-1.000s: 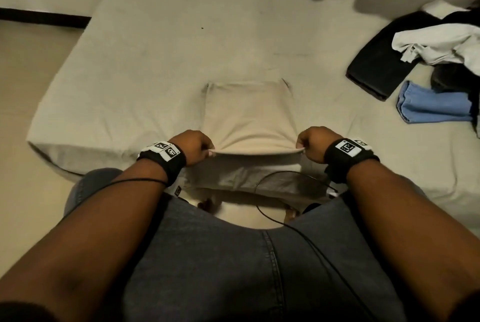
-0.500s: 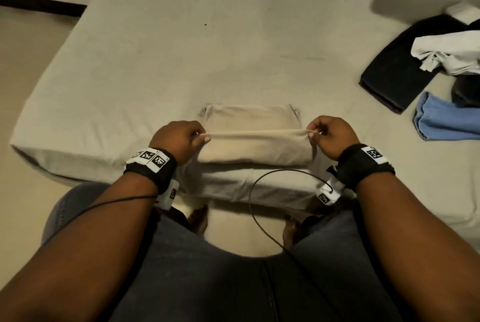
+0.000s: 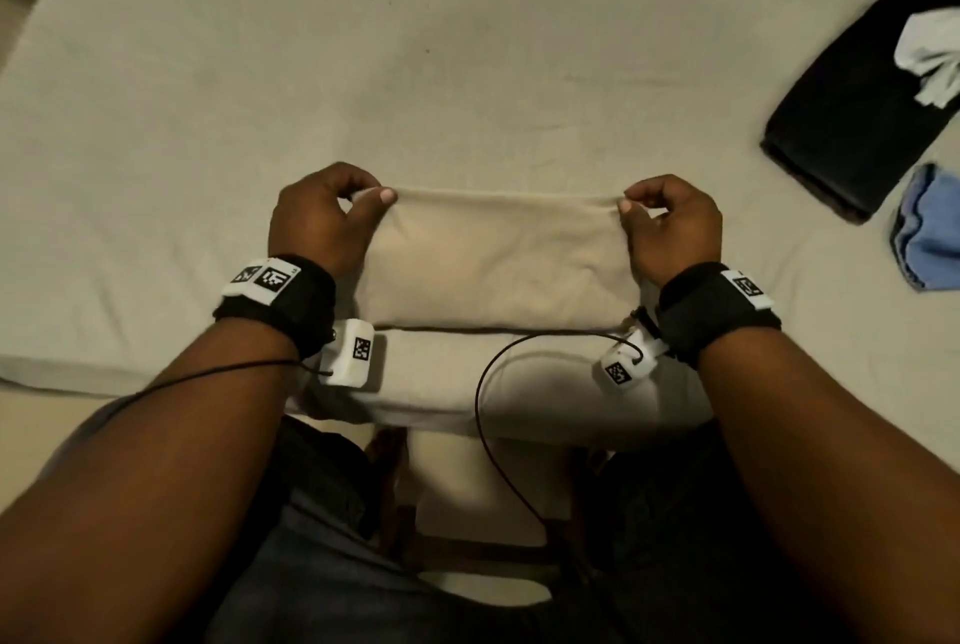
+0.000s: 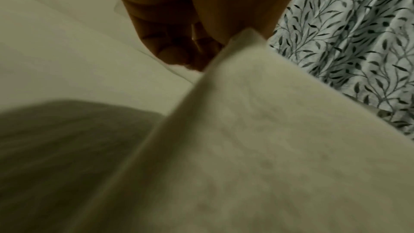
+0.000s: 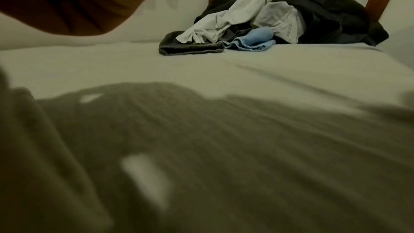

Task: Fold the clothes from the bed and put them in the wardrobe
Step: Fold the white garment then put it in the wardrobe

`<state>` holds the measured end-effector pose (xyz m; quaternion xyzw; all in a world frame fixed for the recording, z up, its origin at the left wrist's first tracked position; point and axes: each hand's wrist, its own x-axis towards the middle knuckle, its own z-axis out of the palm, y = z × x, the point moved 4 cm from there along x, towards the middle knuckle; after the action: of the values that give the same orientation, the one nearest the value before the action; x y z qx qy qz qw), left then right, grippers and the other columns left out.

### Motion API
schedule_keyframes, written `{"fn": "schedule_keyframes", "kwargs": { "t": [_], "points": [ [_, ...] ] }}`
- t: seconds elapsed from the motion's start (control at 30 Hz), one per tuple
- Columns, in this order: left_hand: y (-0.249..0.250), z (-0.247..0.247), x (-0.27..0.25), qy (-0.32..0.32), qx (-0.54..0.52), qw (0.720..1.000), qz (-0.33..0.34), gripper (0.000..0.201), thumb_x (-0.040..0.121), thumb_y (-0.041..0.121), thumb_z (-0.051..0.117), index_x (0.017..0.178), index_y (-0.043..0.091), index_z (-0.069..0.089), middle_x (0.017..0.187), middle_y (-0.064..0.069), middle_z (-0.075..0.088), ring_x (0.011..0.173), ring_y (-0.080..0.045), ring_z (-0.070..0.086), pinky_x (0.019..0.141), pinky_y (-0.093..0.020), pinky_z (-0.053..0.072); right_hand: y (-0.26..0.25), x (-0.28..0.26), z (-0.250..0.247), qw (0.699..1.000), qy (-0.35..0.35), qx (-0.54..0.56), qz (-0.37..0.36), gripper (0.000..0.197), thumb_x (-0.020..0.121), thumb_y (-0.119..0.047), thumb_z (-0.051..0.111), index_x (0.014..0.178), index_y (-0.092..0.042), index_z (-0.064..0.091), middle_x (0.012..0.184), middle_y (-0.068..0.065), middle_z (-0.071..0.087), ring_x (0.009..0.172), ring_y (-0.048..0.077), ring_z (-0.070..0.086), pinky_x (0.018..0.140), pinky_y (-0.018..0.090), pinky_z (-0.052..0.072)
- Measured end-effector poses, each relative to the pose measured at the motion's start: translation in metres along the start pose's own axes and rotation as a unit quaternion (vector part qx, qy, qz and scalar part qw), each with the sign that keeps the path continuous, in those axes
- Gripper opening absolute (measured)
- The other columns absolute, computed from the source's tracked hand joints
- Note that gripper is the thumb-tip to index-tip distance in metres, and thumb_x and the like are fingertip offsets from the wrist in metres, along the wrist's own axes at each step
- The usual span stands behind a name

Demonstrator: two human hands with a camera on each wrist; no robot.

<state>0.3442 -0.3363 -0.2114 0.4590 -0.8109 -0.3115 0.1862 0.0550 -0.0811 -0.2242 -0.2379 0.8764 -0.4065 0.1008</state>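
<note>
While both hands grip it, the garment lies at the near edge of the bed.

Head view, garment: the folded beige garment [image 3: 493, 264] rests flat on the bed sheet [image 3: 467, 72], a folded rectangle between the two hands.
Head view, left hand: the left hand [image 3: 319, 220] pinches the far left corner, thumb and forefinger closed on the cloth.
Head view, right hand: the right hand [image 3: 672, 225] pinches the far right corner the same way.
Head view, other clothes: a black garment [image 3: 852, 124], a white garment [image 3: 930, 66] on it, and a blue garment [image 3: 930, 238] lie well apart, far right.

Left wrist view: fingers [image 4: 174, 56] curl onto the beige edge; a leaf-print fabric [image 4: 349, 45] hangs behind.

Right wrist view: finger state cannot be told; only the hand's underside shows. The clothes pile [image 5: 280, 17] sits far across the sheet.
</note>
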Motion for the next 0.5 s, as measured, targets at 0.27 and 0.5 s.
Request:
{"fn": "schedule_keyframes", "kwargs": {
  "t": [0.27,0.5],
  "points": [
    [-0.035,0.015,-0.025,-0.112,0.021,0.975,-0.192,0.075,0.076,0.092,0.043,0.087,0.022,0.066,0.086,0.006,0.068,0.086,-0.022,0.063,0.077,-0.035,0.045,0.021,0.0,0.008,0.986,-0.11,0.054,0.117,0.024,0.085,-0.035,0.08,0.103,-0.021,0.071,0.09,-0.004,0.069,0.081,0.01,0.067,0.082,0.024,0.055],
    [-0.007,0.028,-0.079,-0.182,-0.115,0.974,-0.073,0.056,0.079,0.066,0.062,0.121,0.029,0.065,0.118,0.008,0.072,0.106,-0.01,0.065,0.091,-0.028,0.049,0.011,-0.047,0.005,0.954,-0.262,-0.034,0.138,0.028,0.087,-0.036,0.076,0.106,-0.015,0.072,0.101,0.003,0.072,0.089,0.021,0.066,0.073,0.023,0.046]
  ]
}}
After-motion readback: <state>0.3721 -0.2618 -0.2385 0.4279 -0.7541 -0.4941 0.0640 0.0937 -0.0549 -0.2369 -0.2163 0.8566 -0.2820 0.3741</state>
